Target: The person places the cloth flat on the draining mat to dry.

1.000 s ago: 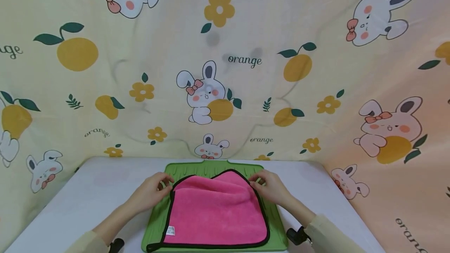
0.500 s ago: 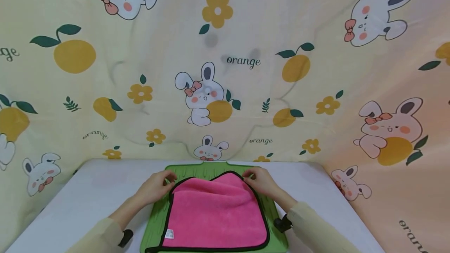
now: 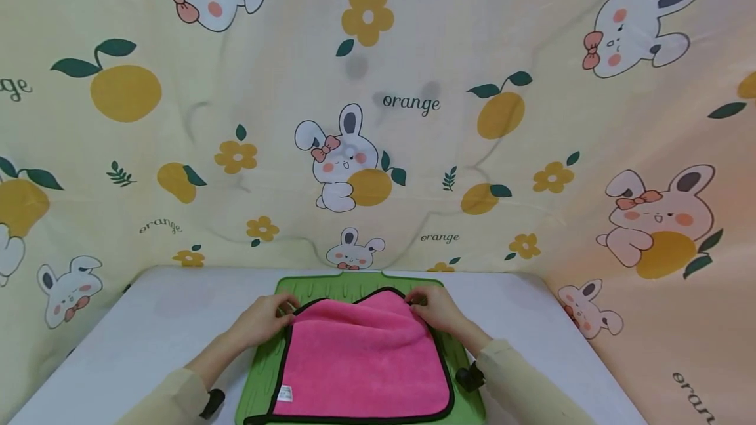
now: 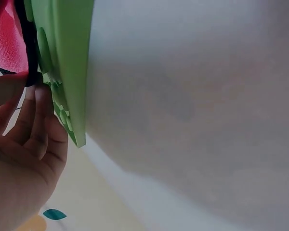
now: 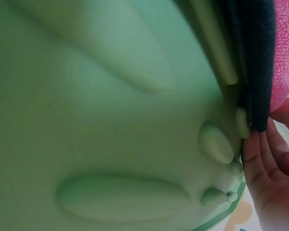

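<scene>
A pink towel (image 3: 360, 366) with black edging and a small white tag lies over a green ridged washboard (image 3: 260, 372). Its far edge is raised in two humps with a dip between them. At the far left corner my left hand (image 3: 264, 320) pinches the black edging; in the left wrist view the thumb and fingertips (image 4: 45, 96) meet on that edge. My right hand (image 3: 440, 310) holds the far right corner. The right wrist view shows the fingers (image 5: 255, 154) under the dark border of the towel and the thumb on its pink side, beside the board's raised ribs.
The washboard rests on a white table (image 3: 183, 320). Behind and to the right hangs a cream curtain (image 3: 272, 71) printed with rabbits and oranges. Black wrist straps (image 3: 470, 378) show at both sleeves.
My right hand has shifted inward to the left along the towel's far edge, and my left hand slightly to the right. The towel has stayed nearly in place.
</scene>
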`<state>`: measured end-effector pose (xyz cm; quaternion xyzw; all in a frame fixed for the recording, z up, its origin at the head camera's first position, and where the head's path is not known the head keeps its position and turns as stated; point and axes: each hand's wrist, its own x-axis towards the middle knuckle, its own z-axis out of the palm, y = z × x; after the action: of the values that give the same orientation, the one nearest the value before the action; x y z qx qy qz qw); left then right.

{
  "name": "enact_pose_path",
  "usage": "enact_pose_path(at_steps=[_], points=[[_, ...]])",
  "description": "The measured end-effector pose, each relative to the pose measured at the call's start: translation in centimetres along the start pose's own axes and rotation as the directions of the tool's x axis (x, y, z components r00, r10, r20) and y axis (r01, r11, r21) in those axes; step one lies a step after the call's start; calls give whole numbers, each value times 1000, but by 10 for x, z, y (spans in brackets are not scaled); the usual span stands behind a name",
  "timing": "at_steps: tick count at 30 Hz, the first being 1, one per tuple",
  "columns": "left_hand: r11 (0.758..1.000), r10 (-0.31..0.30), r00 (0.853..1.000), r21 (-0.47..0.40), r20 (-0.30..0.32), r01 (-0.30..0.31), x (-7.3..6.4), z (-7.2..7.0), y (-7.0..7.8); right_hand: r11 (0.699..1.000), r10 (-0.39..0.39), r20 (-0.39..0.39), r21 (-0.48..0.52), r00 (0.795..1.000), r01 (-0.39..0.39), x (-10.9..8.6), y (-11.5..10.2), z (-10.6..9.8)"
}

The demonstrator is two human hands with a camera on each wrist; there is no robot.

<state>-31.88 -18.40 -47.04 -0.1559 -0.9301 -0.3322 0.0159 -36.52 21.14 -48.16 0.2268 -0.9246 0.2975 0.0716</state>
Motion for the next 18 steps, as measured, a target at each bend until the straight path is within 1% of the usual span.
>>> enact_pose_path(at_steps=[3, 5, 9, 13, 18], points=[[1000, 18, 1000, -14, 2, -18, 1, -2, 1, 1000, 0, -13, -9, 1000, 0, 1, 0, 0], [999, 27, 1000, -27, -1, -27, 2, -4, 4, 1000, 19, -32, -3, 999, -19, 0, -1, 0], [998, 32, 999, -48, -14, -32, 7, -10, 11, 997, 71, -78, 39, 994, -68, -3, -4, -4], [998, 61, 998, -34, -21, -62, 16, -12, 17, 991, 118, -120, 71, 986, -110, -9, -4, -10], [991, 130, 990, 16, -57, -129, 31, -11, 21, 983, 164, -162, 110, 973, -147, -13, -2, -15]])
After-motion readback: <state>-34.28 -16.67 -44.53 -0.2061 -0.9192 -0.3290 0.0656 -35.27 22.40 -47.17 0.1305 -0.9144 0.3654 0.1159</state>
